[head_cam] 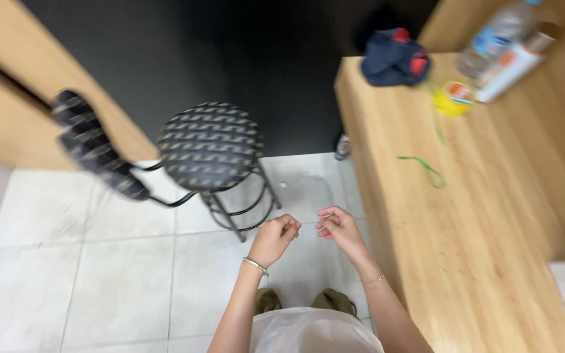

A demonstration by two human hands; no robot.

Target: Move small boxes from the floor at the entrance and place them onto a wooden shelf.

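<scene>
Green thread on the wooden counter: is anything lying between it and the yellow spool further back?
In the head view, only bare wood of the counter separates the green thread loop from the yellow spool, apart from a loose green strand trailing down from the spool.

smooth pale wood counter (465, 261) – glossy floor tiles (99, 261) – woven stool seat (209, 145) on black metal legs.

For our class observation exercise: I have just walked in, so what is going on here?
A person stands on a tiled floor beside a wooden counter. The left hand and right hand are held close together, fingers pinched, possibly on something thin, though too small to tell. A green string, yellow tape roll and bottles lie on the counter. A black stool stands nearby.
</scene>
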